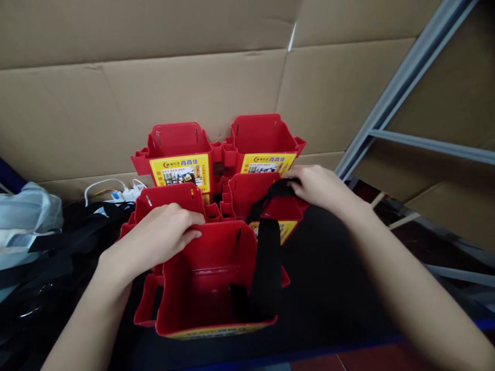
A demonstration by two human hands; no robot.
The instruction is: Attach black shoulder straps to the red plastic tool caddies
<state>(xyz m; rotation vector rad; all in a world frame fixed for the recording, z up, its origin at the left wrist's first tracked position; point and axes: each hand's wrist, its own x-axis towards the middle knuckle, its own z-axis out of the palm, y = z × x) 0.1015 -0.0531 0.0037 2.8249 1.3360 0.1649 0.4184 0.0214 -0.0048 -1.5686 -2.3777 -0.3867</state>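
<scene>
In front of me a red plastic box (224, 257) tilts forward, with slots in its back wall and a yellow label on its front. My left hand (172, 232) pinches the top left of that back wall. My right hand (311, 185) is closed on a black strap (268, 257), which runs down over the back wall into the box. Behind stand several more red boxes, among them one at the back left (178, 141) and one at the back right (257, 136), with yellow printed labels (185, 172).
A black tabletop (320, 288) lies under the boxes. At left are heaped black straps (73, 252), a pale plastic bag (42, 206) and a white power strip with plugs (131, 193). Cardboard (174, 93) lines the back. A grey metal frame (390, 103) rises at right.
</scene>
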